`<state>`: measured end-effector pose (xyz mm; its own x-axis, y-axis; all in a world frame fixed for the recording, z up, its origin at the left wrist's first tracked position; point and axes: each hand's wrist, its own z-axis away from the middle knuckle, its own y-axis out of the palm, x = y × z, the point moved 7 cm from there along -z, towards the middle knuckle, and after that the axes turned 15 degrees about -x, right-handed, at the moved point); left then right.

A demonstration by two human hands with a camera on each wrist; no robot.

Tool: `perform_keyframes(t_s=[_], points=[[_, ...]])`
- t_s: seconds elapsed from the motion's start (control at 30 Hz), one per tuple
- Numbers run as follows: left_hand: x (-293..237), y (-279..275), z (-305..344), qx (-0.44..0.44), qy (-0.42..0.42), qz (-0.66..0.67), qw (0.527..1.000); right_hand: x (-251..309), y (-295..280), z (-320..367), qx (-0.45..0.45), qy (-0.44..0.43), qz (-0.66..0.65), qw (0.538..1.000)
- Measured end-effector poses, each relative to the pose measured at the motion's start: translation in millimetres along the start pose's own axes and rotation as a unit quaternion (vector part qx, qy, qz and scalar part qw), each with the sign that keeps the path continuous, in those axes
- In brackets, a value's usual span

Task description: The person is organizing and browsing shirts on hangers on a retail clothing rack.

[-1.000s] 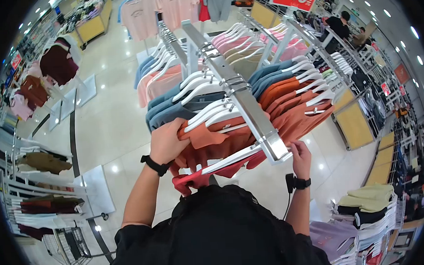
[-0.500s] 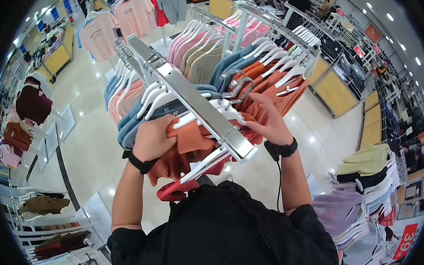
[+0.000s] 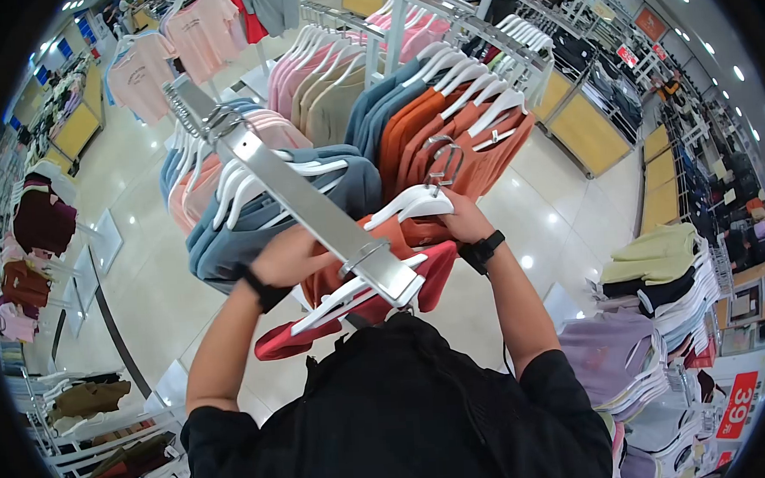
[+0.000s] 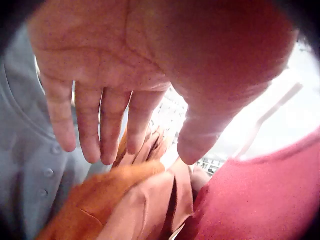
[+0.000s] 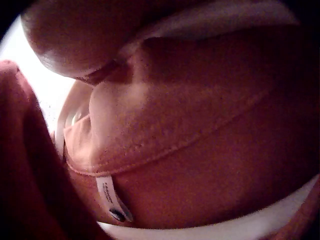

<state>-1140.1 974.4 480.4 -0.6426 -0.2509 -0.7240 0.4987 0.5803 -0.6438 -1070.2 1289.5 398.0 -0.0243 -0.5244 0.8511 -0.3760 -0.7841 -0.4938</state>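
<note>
My right hand grips a few white hangers with rust-orange shirts at their right ends. Their metal hooks stand free, to the right of the rail. In the right wrist view, the thumb side presses over an orange neckline with a small white label. My left hand is beside the rail, slightly blurred. In the left wrist view its fingers hang straight above orange cloth, holding nothing. A red garment hangs on a white hanger nearest my body.
Blue-grey shirts hang on the rail just beyond my left hand. Another row of orange shirts hangs behind the held hangers. Pink and beige tops are farther back. A rack of purple and green clothes stands at lower right.
My left hand has let go of the orange shirts' left side. My right hand has moved from the rail's end to the hangers, and these now stand right of the rail.
</note>
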Motion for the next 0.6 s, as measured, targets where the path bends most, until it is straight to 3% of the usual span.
perform_keyframes(t_s=[0.03,0.1,0.13,0.17,0.3,0.37,0.43,0.5,0.57,0.6], points=[[-6.4,-18.4,12.7,-0.061,0.079,-0.026,0.995,-30.6,-10.4,5.0,-0.026,0.015,0.003,1.000],[-7.8,-52.8,40.9,-0.048,-0.121,0.034,0.991,-60.9,-42.2,20.5,-0.056,0.035,0.006,0.998],[-6.1,-70.0,58.3,-0.067,-0.182,0.076,0.978,-71.9,-62.6,32.2,-0.080,0.046,0.078,0.993],[-15.5,-90.5,67.6,-0.089,-0.186,0.038,0.978,-81.4,-80.6,44.1,-0.101,0.057,0.148,0.982],[-60.8,-130.9,103.5,-0.289,-0.131,0.035,0.948,-122.8,-132.9,80.7,-0.196,-0.005,0.176,0.965],[-96.2,-117.1,106.1,-0.315,-0.112,0.043,0.941,-147.2,-154.3,86.3,-0.150,0.064,0.250,0.954],[-133.4,-89.0,94.1,-0.276,-0.068,0.004,0.959,-138.1,-172.2,82.0,-0.160,0.058,0.273,0.947],[-151.4,-53.8,81.1,-0.189,-0.055,0.138,0.971,-138.9,-190.9,73.9,-0.169,0.056,0.294,0.939],[-154.9,-15.2,66.3,-0.081,-0.115,0.165,0.976,-142.4,-208.9,63.5,-0.180,0.007,0.300,0.937],[-166.3,3.7,55.4,-0.083,-0.169,0.223,0.956,-141.7,-215.8,56.8,-0.175,-0.008,0.278,0.944]])
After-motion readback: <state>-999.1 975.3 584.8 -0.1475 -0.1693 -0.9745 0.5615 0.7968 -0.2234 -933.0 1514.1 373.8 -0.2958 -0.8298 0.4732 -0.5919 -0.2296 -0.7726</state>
